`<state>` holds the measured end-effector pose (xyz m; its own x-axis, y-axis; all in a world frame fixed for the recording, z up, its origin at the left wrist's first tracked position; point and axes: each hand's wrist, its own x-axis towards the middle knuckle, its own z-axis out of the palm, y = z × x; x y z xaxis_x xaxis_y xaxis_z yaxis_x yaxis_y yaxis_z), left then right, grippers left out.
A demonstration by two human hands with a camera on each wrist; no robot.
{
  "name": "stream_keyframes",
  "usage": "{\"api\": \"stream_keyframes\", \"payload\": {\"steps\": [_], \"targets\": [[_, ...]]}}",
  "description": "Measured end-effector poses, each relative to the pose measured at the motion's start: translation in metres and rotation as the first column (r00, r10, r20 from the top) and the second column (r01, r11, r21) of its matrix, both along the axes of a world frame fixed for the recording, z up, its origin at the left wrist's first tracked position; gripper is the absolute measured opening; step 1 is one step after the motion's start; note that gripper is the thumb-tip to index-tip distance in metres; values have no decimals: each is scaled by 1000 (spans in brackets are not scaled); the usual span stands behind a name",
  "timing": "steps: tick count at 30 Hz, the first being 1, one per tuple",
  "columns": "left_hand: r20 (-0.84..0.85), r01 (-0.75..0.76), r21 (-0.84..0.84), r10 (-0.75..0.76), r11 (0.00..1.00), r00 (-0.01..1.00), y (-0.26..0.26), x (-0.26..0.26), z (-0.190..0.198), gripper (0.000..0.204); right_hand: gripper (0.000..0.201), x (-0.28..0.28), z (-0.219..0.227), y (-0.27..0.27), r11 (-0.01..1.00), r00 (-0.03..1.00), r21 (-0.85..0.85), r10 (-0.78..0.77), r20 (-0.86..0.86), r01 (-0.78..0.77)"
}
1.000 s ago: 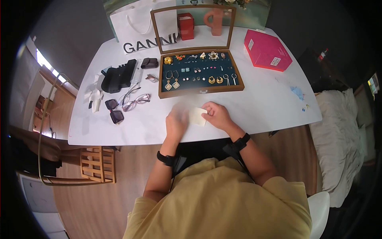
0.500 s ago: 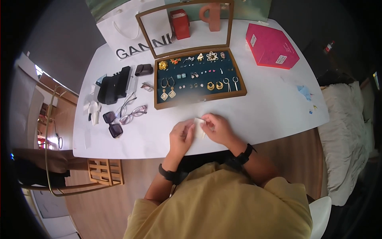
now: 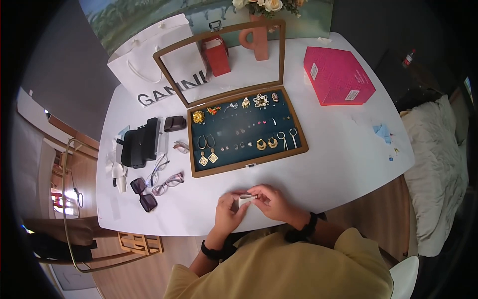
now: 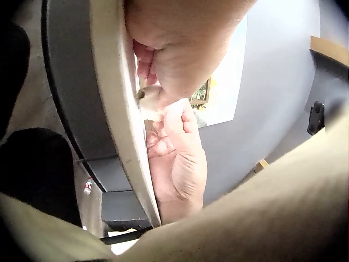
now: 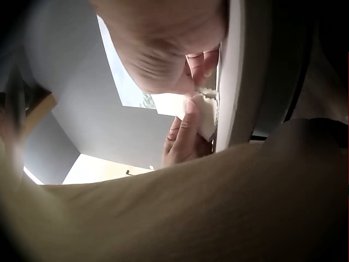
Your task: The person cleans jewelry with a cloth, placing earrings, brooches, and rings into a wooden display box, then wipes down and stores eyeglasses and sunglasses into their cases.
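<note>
A small cream cloth with a zigzag edge (image 3: 245, 200) is folded between the two hands, close to the table's front edge. The left hand (image 3: 228, 213) pinches its left side between thumb and fingers. On its other side the right hand (image 3: 273, 202) pinches the cloth's edge. In the right wrist view the cloth (image 5: 207, 115) shows its jagged rim between the fingertips. Whether anything lies inside the fold cannot be seen. Beyond the hands stands an open wooden jewellery case (image 3: 219, 171), holding earrings and brooches on dark fabric.
Left of the case lie sunglasses (image 3: 148, 202), clear-framed glasses (image 3: 168, 184), a black case (image 3: 139, 144) and a small dark case (image 3: 175, 123). A white paper bag (image 3: 154, 60) and a red box (image 3: 217, 56) stand behind; a pink box (image 3: 338, 77) sits at right.
The head view has shifted, so table and hands appear lower. The cream cloth, spread flatter before, is now folded between the fingers, and the hands are closer together.
</note>
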<state>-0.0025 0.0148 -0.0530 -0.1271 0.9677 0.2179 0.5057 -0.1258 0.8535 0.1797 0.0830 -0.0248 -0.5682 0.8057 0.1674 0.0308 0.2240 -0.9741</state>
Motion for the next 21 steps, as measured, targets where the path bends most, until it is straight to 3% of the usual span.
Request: {"api": "stream_keyframes", "payload": {"steps": [1, 2, 5, 9, 11, 15, 17, 21], "targets": [[109, 7, -62, -1, 998, 994, -2, -4, -14, 26, 28, 0, 3, 0, 1000, 1000, -5, 2, 6, -2], [293, 65, -205, -2, 977, 956, -4, -1, 5, 19, 28, 0, 5, 0, 1000, 1000, -10, 5, 13, -5], [459, 173, -184, -71, 967, 886, 1, -2, 14, 15, 29, -1, 3, 2, 1000, 1000, 20, 5, 14, -5], [339, 250, -265, -153, 931, 928, 6, -13, 30, 14, 24, 1, -5, 4, 993, 997, 90, 69, 26, -71], [325, 241, -283, -144, 928, 935, 6, -13, 29, 13, 21, -1, -14, 2, 997, 997, -10, 72, -18, -73], [603, 214, -199, -52, 956, 796, 4, -9, 34, 12, 16, -1, -13, 2, 954, 985, -285, 47, -165, -93], [657, 240, -169, -73, 956, 751, 2, -16, 34, 17, 16, 2, -9, 4, 954, 983, -259, 119, -142, -153], [534, 272, -64, -197, 960, 822, 4, -23, 30, 22, 19, 5, -6, 5, 924, 956, -292, 185, -227, -248]]}}
